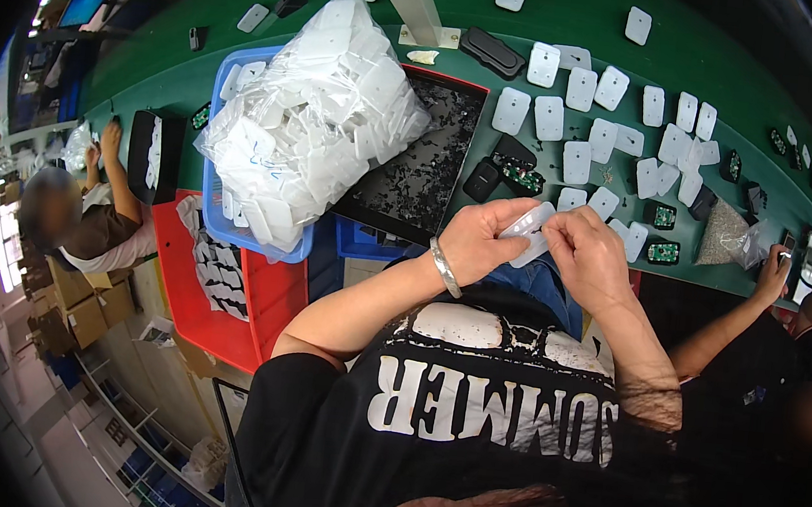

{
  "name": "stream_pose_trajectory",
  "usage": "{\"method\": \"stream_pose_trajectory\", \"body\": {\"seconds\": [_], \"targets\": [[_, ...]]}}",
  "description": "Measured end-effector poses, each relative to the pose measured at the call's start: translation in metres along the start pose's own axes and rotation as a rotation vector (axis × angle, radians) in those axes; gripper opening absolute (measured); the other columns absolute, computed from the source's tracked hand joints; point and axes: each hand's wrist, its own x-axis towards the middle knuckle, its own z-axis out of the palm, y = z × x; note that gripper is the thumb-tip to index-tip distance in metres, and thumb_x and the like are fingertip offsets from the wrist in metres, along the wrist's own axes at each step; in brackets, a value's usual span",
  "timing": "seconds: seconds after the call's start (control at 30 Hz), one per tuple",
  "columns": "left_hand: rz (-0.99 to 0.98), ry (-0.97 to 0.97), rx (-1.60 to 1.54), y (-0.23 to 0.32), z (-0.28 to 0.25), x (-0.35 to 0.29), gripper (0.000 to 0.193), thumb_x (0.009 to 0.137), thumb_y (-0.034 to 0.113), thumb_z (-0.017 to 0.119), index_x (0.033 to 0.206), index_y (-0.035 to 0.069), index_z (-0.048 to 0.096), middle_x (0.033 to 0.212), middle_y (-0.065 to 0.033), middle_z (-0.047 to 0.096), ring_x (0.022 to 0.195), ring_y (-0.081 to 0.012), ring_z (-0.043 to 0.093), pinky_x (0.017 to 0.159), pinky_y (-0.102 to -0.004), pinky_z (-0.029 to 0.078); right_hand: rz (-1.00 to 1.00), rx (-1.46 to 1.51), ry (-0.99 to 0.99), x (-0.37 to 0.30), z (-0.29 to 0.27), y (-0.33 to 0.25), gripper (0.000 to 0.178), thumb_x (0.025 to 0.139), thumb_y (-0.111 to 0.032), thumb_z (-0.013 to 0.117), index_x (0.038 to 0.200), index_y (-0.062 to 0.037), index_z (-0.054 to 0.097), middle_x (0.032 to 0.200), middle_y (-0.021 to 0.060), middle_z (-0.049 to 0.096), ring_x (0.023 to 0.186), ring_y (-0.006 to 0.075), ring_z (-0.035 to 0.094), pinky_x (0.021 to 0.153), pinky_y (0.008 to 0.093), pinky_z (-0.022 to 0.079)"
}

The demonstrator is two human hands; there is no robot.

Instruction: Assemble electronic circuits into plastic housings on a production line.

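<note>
A small white plastic cover plate with rounded corners [533,219] is held in front of my body, close to the table's near edge. My left hand [481,236], with a bracelet at the wrist, grips it between thumb and fingers. Over the plate's right edge, my right hand [589,257] is closed in a pinch, its fingertips touching the plate. Whatever lies between those fingertips is too small or hidden to make out. Several similar white plates [576,162] lie just beyond my hands, and black housings [483,179] sit beside green circuit boards [523,180].
To the left, a bulging clear bag of white plates [312,117] rests in a blue bin [213,171]. Beside it lies a dark tray with a red rim [416,147]. A red bin [270,299] stands below. Co-workers' hands [773,274] appear at right and left [111,139].
</note>
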Motion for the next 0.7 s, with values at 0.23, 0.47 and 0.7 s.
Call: {"method": "stream_pose_trajectory", "body": {"seconds": [0.23, 0.47, 0.7], "targets": [[-0.026, -0.011, -0.158, -0.001, 0.003, 0.001, 0.043, 0.077, -0.002, 0.056, 0.119, 0.001, 0.048, 0.097, -0.0028, 0.061, 0.082, -0.0053, 0.055, 0.073, -0.0203, 0.046, -0.083, -0.145, 0.078, 0.000, 0.000, -0.004, 0.006, 0.070, -0.005, 0.063, 0.074, -0.0052, 0.057, 0.069, 0.0067, 0.054, 0.056, 0.0242, 0.056, 0.049, 0.0325, 0.045], [0.141, 0.087, 0.110, -0.003, 0.007, 0.000, 0.037, 0.078, 0.006, 0.058, 0.114, 0.004, 0.053, 0.093, -0.0048, 0.062, 0.078, -0.0066, 0.056, 0.070, -0.0221, 0.047, -0.130, -0.170, 0.141, -0.003, 0.004, -0.007, 0.010, 0.066, -0.002, 0.065, 0.072, -0.0049, 0.057, 0.067, 0.0059, 0.053, 0.054, 0.0224, 0.055, 0.047, 0.0309, 0.044], [0.172, 0.135, 0.241, 0.003, 0.004, 0.003, 0.035, 0.077, 0.007, 0.057, 0.111, 0.004, 0.055, 0.090, -0.0072, 0.063, 0.075, -0.0083, 0.058, 0.068, -0.0227, 0.047, -0.014, 0.037, 0.264, -0.007, 0.016, -0.003, 0.015, 0.067, -0.005, 0.067, 0.079, -0.0060, 0.058, 0.070, 0.0061, 0.051, 0.055, 0.0199, 0.054, 0.049, 0.0292, 0.045]]}}
